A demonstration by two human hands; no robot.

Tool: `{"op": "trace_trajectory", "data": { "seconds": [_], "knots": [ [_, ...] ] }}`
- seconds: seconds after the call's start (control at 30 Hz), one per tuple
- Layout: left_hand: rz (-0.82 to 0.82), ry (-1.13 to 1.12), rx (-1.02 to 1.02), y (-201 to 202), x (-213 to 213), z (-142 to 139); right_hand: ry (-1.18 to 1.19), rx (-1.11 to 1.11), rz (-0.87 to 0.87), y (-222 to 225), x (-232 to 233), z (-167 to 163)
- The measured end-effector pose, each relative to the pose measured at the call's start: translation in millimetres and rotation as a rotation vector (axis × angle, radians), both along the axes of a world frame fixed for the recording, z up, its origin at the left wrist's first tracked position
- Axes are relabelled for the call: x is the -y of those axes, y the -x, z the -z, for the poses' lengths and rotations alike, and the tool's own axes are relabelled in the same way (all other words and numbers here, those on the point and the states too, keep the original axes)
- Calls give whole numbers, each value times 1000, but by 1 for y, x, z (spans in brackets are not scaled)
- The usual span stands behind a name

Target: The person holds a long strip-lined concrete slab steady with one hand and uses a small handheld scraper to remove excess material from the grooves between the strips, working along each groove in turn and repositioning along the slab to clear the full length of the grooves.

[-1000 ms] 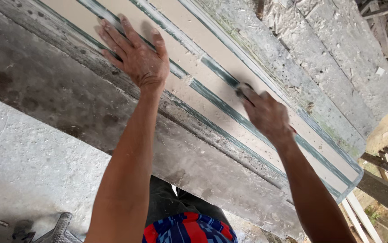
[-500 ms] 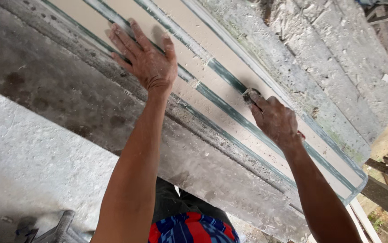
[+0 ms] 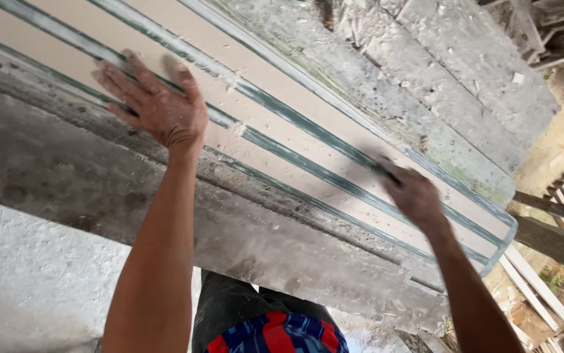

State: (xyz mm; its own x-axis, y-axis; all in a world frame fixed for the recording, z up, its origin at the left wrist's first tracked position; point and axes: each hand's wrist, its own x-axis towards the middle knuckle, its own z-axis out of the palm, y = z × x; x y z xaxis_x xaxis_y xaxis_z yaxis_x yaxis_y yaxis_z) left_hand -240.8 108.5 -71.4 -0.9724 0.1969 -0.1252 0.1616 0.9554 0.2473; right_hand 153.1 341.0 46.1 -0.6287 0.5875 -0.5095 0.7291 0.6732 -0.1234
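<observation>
A long cream moulded strip (image 3: 282,75) with dark green grooves lies slanted on a dusty grey concrete bench (image 3: 66,176). My left hand (image 3: 157,108) presses flat on the strip near its left part, fingers spread, holding nothing. My right hand (image 3: 412,196) is further right on the strip and blurred with motion. Its fingers are closed on a small dark tool (image 3: 386,171) that touches one groove. What kind of tool it is cannot be told.
A rough grey concrete slab (image 3: 439,72) lies behind the strip. Wooden slats and scraps (image 3: 537,274) lie on the ground at the lower right, past the strip's end. My dark trousers and a red and blue cloth (image 3: 275,333) show below the bench edge.
My right hand has slid with the tool along the groove toward the strip's right end. My left hand has stayed pressed flat on the strip.
</observation>
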Motion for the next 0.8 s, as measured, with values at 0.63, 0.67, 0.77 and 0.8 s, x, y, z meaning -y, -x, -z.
{"op": "trace_trajectory", "data": {
  "seconds": [0.63,0.67,0.77,0.8],
  "knots": [
    [-17,80,-38,0,10,18,-25,376,-113,-76,-86,-9],
    [-17,63,-37,0,11,17,-27,400,-106,-71,-85,-10],
    [-14,19,-31,-1,8,12,-33,294,-160,-38,-82,17],
    [-21,22,-32,-1,7,11,-112,179,-305,-27,-83,31]
  ]
}}
